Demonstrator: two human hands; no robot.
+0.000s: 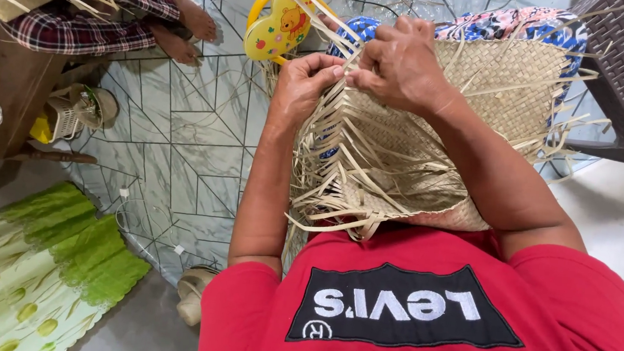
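While both hands (pixel 358 74) pinch, tan woven mat (pixel 500 86) frays.

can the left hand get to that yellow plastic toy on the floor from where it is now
Probably yes. The yellow toy lies just beyond the left hand, with only loose straw strips between them; but that hand is busy pinching strips of the woven mat.

The woven mat (pixel 485 85) is of dry, matt straw-like strips (pixel 350 164), pale and a little rough. The floor (pixel 179 149) is glossy, smooth tile with a marble look. The yellow toy (pixel 276 29) is shiny plastic; the red shirt (pixel 577 327) is soft matt cloth
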